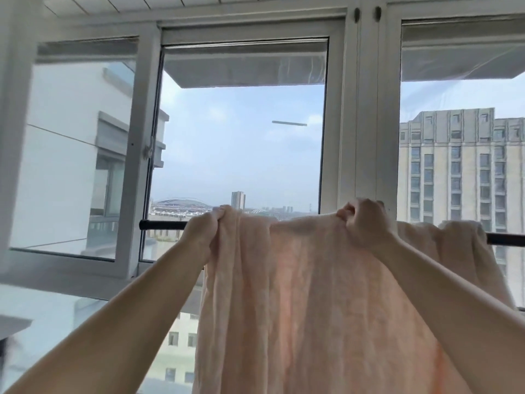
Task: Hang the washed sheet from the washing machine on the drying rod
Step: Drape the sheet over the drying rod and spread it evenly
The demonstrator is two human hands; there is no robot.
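While the pale pink sheet point(306, 294) drapes over the black drying rod point(162, 224) before the window point(241, 143), the left hand point(203, 231) bunches its top edge in curled fingers, and the right hand point(362, 223) pinches the same edge farther along.

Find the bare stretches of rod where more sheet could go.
Bare: the rod from its left tip to the left hand, and a short piece right of the bunched sheet. Crowded: from the left hand past the right hand, sheet covers the rod.
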